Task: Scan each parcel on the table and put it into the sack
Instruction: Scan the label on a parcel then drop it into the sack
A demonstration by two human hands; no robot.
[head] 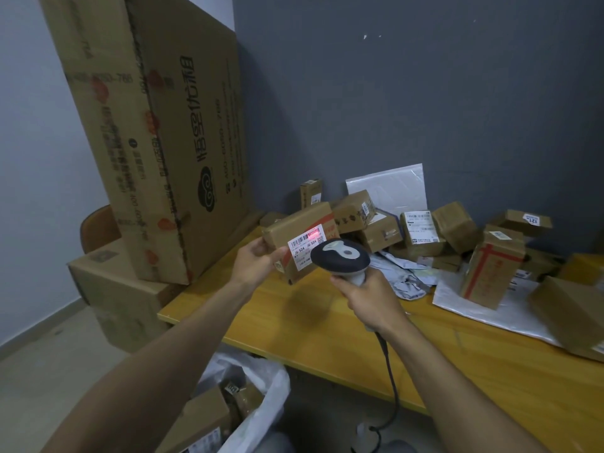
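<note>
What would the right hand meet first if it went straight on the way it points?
Probably the parcel held by the left hand: the scanner in the right hand faces its label. The gap between them is hard to judge.

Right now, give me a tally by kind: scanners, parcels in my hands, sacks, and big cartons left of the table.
Scanner, in the right hand: 1
Parcel, in the left hand: 1
Sack: 1
Big cartons left of the table: 2
Total: 5

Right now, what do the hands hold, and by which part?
The left hand grips the parcel by its left end; the right hand grips the scanner by its handle.
</note>
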